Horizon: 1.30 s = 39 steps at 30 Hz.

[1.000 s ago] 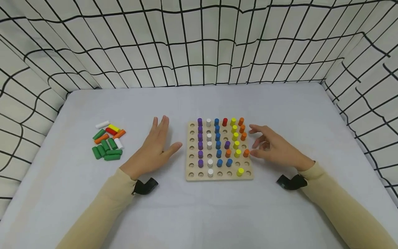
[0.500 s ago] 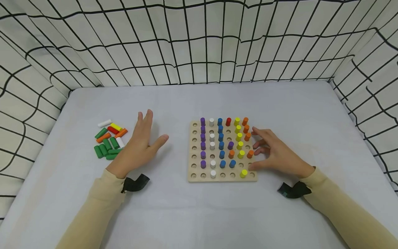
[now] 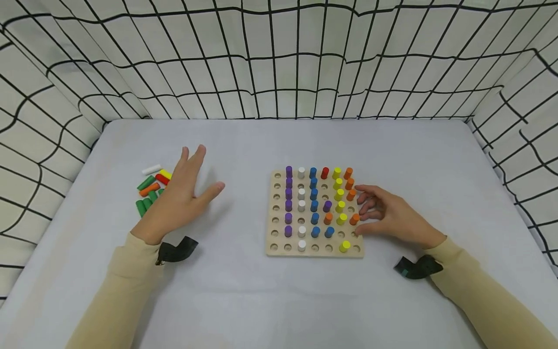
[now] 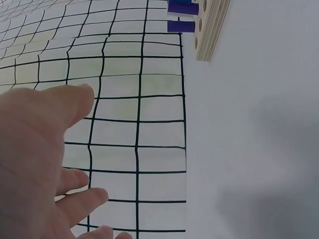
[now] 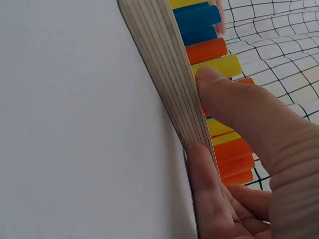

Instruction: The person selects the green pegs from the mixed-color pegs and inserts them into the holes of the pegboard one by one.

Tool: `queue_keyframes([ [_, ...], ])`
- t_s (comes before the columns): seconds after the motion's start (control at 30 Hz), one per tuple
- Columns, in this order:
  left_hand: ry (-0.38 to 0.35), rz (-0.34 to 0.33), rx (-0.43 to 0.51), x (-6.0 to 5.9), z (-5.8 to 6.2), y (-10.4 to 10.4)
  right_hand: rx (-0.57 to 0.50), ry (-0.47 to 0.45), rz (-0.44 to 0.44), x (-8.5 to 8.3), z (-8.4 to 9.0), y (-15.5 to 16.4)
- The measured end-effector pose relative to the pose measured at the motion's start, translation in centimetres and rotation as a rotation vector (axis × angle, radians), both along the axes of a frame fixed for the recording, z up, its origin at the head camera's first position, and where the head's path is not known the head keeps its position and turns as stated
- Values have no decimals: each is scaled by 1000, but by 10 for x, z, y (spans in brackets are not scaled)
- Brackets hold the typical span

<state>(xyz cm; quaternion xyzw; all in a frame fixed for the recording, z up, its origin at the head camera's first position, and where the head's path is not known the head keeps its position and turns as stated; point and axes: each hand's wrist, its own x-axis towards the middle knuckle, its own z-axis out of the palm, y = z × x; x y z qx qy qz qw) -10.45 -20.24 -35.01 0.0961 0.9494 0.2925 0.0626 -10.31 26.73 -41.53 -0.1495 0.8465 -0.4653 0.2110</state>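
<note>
A wooden pegboard [image 3: 281, 253] stands on the table, with columns of purple, white, blue, yellow and orange pegs, one red peg [image 3: 325, 173] and several bare holes. My right hand [image 3: 394, 215] holds the board's right edge. In the right wrist view its thumb [image 5: 234, 99] lies over the top rim by a yellow peg [image 5: 227, 64], and a finger [image 5: 204, 172] touches the layered side. My left hand [image 3: 176, 196], fingers spread and holding nothing, hovers over the loose pegs at the left. It hides part of that pile; a green peg [image 3: 146, 182] and an orange peg [image 3: 149, 189] show.
A white cloth [image 3: 279, 300] covers the table. Black wire mesh [image 3: 283, 58] over white panels rises along the back and both sides. Black wrist mounts [image 3: 176, 249] sit by both sleeves.
My left hand has moved left, away from the board and over the loose pegs. My right hand has come in to the board's right edge. The view has shifted slightly.
</note>
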Motion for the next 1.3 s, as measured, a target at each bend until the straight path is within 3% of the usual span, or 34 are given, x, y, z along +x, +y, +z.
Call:
queue_keyframes([
  [0.2,52,37,50,0,5,-14,-11,-20,-8,1,1,1],
  [0.37,141,89,93,-2,6,-30,-24,-7,-1,1,0,1],
  [0.6,249,165,171,-8,-2,-56,-30,3,-2,2,-2,2],
  [0.8,151,261,147,-6,-5,-82,-42,13,8,3,-1,2],
  [0.97,73,294,175,-3,-8,-104,-34,12,9,2,-1,2],
  [1.3,-6,456,121,-7,-24,-129,-31,18,11,3,1,1],
])
